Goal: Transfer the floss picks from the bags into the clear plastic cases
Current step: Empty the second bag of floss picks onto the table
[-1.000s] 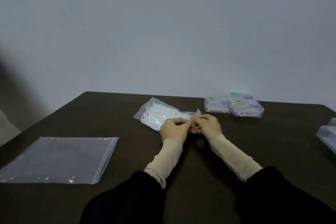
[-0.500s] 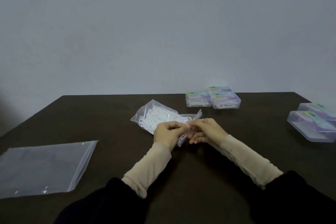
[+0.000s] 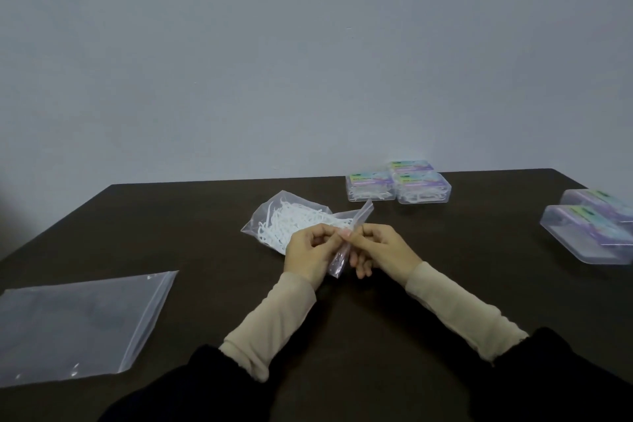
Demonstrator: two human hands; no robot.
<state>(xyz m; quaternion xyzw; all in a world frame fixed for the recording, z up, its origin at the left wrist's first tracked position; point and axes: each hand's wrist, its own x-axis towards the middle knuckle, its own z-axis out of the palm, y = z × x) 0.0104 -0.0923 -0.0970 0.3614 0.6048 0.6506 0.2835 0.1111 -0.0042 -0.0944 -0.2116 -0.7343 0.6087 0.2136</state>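
A small clear zip bag full of white floss picks lies at the middle of the dark table. My left hand and my right hand both pinch the bag's zip edge, one on each side, with the strip standing up between them. Three clear plastic cases with purple labels and picks inside sit at the back. Two more clear cases rest at the right edge.
A large flat zip bag with nothing visible inside lies on the table at the near left. A plain grey wall stands behind the table. The table's far edge runs just behind the three cases.
The camera view has swung to the right, bringing the two cases at the right further into view. Both hands stay pinched on the bag's zip edge, which now stands more upright.
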